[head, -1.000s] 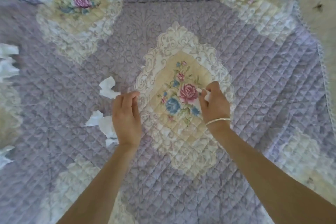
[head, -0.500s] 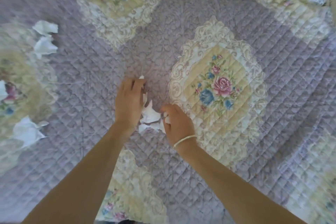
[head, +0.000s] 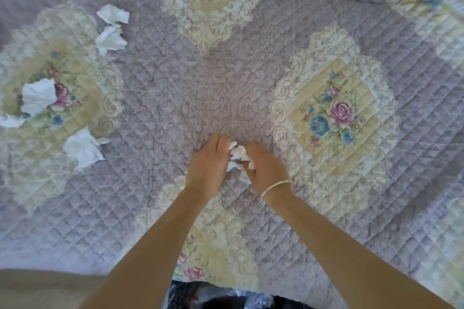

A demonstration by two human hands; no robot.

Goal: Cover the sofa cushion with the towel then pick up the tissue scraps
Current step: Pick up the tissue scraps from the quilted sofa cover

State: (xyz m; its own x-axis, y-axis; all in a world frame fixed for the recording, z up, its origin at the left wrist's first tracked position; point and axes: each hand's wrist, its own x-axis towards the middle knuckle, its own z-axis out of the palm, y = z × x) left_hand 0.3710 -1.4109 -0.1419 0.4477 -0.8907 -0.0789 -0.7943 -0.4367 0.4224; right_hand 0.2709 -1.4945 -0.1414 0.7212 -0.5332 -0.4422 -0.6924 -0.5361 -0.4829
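Versus earlier frame: hands drawn closer together, wad squeezed tighter between them. Loose scraps left lying on towel, well apart from hands, at far left. Left hand curled against gathered scraps. Same wad gripped by right hand, pieces showing between fingers; bracelet worn at wrist.
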